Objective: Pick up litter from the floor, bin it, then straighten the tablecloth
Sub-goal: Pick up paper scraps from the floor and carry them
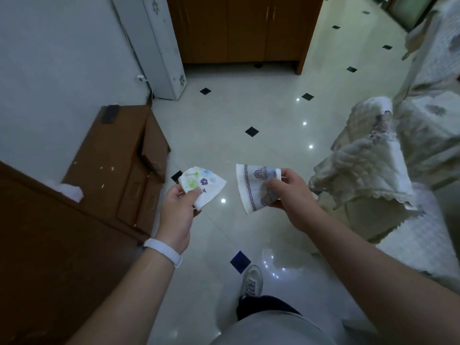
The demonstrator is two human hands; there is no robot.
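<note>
My left hand (178,211) grips a crumpled white paper cup with green, blue and purple flower prints (202,183). A flattened white paper cup with a purple patterned band (251,186) is pinched in my right hand (288,192). Both are held above the glossy tiled floor (224,135). At the right, a rumpled cream tablecloth with a lace edge and faded floral print (368,160) hangs bunched over a table. No bin is in view.
A brown wooden cabinet (117,165) with drawers stands at the left, beside a larger brown surface (44,245). A white appliance (159,46) and wooden cupboard doors (239,28) stand at the far wall. My shoe (252,281) is on the floor below.
</note>
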